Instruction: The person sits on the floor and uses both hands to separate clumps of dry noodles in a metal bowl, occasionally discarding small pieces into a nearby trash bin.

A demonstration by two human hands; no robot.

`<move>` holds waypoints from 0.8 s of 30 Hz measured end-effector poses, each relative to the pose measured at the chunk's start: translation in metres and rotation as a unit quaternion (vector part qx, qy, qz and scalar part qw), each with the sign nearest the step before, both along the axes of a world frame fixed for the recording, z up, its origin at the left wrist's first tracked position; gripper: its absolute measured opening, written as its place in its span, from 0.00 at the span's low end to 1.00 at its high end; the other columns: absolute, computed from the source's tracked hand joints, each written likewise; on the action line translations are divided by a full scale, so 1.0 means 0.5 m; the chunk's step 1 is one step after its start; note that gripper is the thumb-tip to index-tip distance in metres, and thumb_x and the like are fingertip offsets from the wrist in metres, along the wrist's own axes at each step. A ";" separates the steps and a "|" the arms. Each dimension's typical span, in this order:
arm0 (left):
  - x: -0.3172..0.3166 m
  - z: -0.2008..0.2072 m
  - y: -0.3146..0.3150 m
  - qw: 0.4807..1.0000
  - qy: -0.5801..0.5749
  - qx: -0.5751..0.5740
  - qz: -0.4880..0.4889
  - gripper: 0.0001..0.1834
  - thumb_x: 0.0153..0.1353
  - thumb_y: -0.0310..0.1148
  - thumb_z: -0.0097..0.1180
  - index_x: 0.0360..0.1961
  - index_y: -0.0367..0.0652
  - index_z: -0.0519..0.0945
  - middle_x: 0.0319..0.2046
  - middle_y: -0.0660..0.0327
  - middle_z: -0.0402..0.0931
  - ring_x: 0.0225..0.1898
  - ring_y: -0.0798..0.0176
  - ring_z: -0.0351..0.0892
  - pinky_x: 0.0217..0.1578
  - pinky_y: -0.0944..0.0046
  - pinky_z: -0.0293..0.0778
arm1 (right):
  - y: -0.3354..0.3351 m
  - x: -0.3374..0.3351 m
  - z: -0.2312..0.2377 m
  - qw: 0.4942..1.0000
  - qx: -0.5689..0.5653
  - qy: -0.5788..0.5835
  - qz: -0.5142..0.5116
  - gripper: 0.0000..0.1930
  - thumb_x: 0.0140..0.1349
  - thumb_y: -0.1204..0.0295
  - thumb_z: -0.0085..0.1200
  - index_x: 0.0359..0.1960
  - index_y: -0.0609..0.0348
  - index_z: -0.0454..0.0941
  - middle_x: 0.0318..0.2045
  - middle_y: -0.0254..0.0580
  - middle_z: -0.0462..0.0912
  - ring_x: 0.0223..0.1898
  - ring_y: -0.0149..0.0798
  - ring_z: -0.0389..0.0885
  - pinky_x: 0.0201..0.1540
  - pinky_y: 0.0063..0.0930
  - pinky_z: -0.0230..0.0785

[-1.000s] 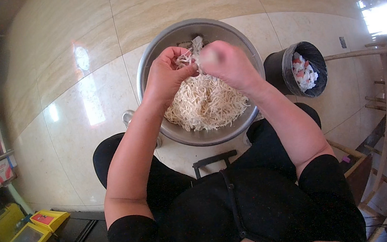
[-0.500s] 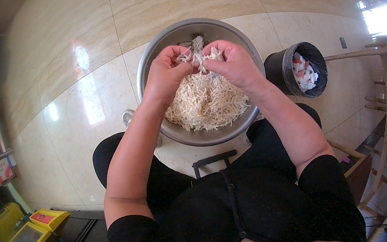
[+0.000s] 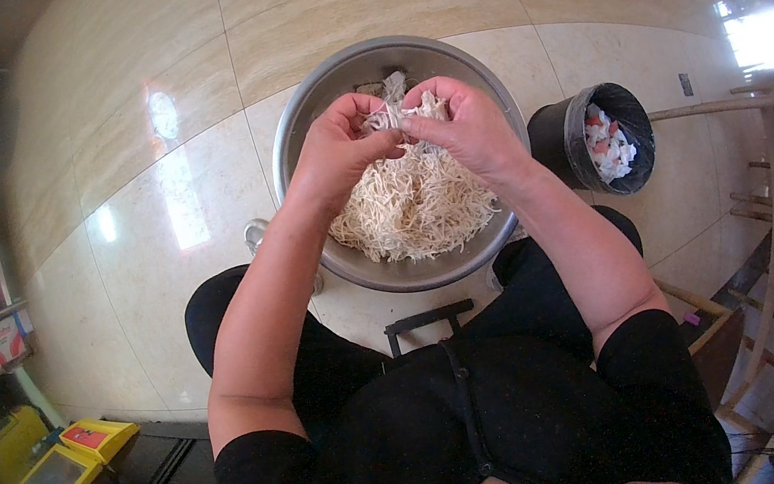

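1. While both forearms reach in over a big round silver-grey metal basin [image 3: 295,120], the left hand [image 3: 340,151] is mostly closed, thumb and fingers pinched around some thin whitish strands [image 3: 382,119].
2. Right hand [image 3: 473,130] is pretty much the mirror image: curled in, pinching a fluffy cream-white tuft [image 3: 432,106]. Fingertips are super close together; can't tell if they touch.
3. Below them sits a fat heap of cream-coloured shredded strands [image 3: 414,207], filling the near part of the basin.
4. Just past the fingertips there's a greyish-white wad [image 3: 395,85], no clue whether it's held or resting.
5. Right beside the basin: a round black bin [image 3: 559,150] with white and orange scraps [image 3: 609,148] inside.
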State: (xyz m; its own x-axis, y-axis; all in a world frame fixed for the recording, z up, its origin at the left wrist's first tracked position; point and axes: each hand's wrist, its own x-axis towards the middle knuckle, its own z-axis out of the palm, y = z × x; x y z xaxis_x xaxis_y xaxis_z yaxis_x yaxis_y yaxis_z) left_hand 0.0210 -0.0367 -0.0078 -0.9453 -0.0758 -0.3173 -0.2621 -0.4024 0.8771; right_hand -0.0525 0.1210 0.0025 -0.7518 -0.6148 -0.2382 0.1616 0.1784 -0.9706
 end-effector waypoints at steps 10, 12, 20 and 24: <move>-0.002 0.003 0.002 1.000 -0.008 -0.005 0.016 0.11 0.50 0.20 0.57 0.36 0.37 0.72 0.29 0.63 0.74 0.28 0.70 0.75 0.32 0.71 0.74 | -0.001 -0.006 -0.011 0.966 -0.158 -0.202 -0.027 0.16 0.66 0.62 0.39 0.39 0.63 0.74 0.34 0.40 0.77 0.37 0.30 0.75 0.41 0.25 0.67; 0.000 0.003 0.011 0.998 0.013 -0.060 0.005 0.11 0.50 0.22 0.57 0.36 0.38 0.72 0.28 0.64 0.73 0.27 0.73 0.73 0.31 0.73 0.72 | -0.004 -0.006 -0.008 0.955 -0.181 -0.237 -0.010 0.18 0.66 0.62 0.36 0.40 0.63 0.74 0.37 0.41 0.76 0.40 0.32 0.74 0.44 0.27 0.66; -0.004 -0.023 0.001 0.990 -0.008 -0.143 -0.002 0.10 0.50 0.25 0.60 0.33 0.39 0.72 0.26 0.64 0.74 0.27 0.72 0.73 0.30 0.73 0.70 | -0.003 0.001 0.002 0.956 -0.161 -0.244 0.024 0.13 0.62 0.72 0.39 0.44 0.65 0.72 0.40 0.42 0.75 0.42 0.33 0.74 0.46 0.28 0.66; -0.004 -0.004 0.013 0.994 0.009 -0.105 0.027 0.08 0.49 0.26 0.61 0.27 0.38 0.73 0.22 0.66 0.73 0.25 0.74 0.72 0.27 0.75 0.70 | -0.003 0.006 0.005 0.964 -0.151 -0.219 0.006 0.14 0.55 0.79 0.47 0.45 0.67 0.72 0.40 0.43 0.76 0.41 0.32 0.75 0.45 0.26 0.68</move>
State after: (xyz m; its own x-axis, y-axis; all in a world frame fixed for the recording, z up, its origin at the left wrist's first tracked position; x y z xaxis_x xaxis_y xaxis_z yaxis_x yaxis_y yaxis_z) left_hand 0.0190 -0.0304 -0.0099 -0.9435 -0.1893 -0.2719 -0.2286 -0.2223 0.9478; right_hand -0.0493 0.1194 0.0050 -0.6123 -0.7141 -0.3393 0.5670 -0.0975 -0.8180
